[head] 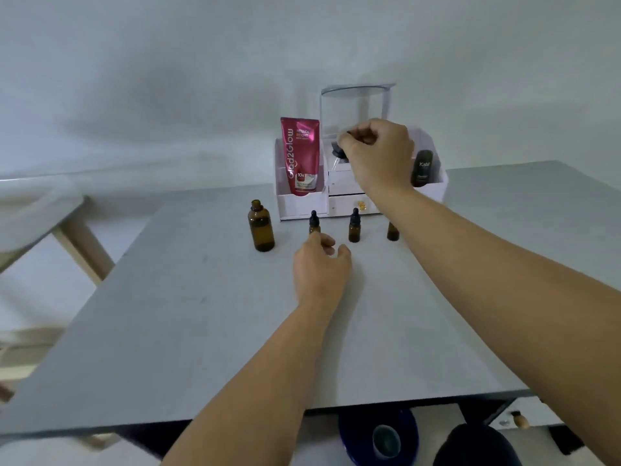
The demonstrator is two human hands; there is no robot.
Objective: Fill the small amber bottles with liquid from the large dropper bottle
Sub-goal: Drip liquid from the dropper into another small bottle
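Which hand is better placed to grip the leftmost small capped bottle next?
Left. The left hand is empty, right at the base of that small bottle; the right hand is raised, pinching the dropper.

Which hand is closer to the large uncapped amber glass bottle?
Left. The left hand hovers just right of the large uncapped amber glass bottle; the right hand is raised farther back, at the white plastic organiser.

Right hand (376, 153), raised and stretched forward, pinches a dropper (337, 150); left hand (321, 264) hovers lower, fingers loosely curled.
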